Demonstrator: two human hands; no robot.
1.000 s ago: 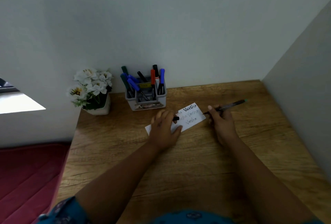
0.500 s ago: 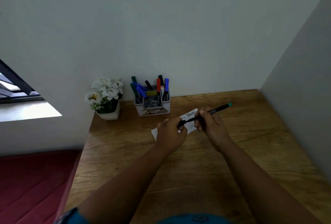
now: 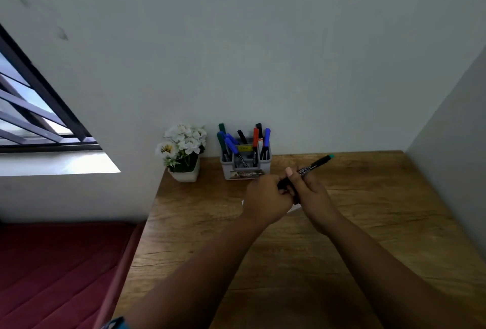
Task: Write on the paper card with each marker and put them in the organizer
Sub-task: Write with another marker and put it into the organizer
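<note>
My right hand (image 3: pixel 310 192) grips a black marker (image 3: pixel 313 164) with a teal end that points up and to the right. My left hand (image 3: pixel 265 197) is curled round the marker's near end, where its cap sits, and the two hands touch above the desk. The white paper card (image 3: pixel 293 209) lies under them, almost all hidden; only small corners show. The grey organizer (image 3: pixel 246 168) stands at the back against the wall and holds several markers in green, blue, black and red.
A white pot of white flowers (image 3: pixel 184 152) stands left of the organizer. The wooden desk (image 3: pixel 368 223) is walled at the back and on the right. A red mattress (image 3: pixel 60 271) lies beyond the desk's left edge, under a barred window (image 3: pixel 31 108).
My left hand has lifted off the card and met my right hand at the marker's near end. Both hands rose above the card. The view tilted upward.
</note>
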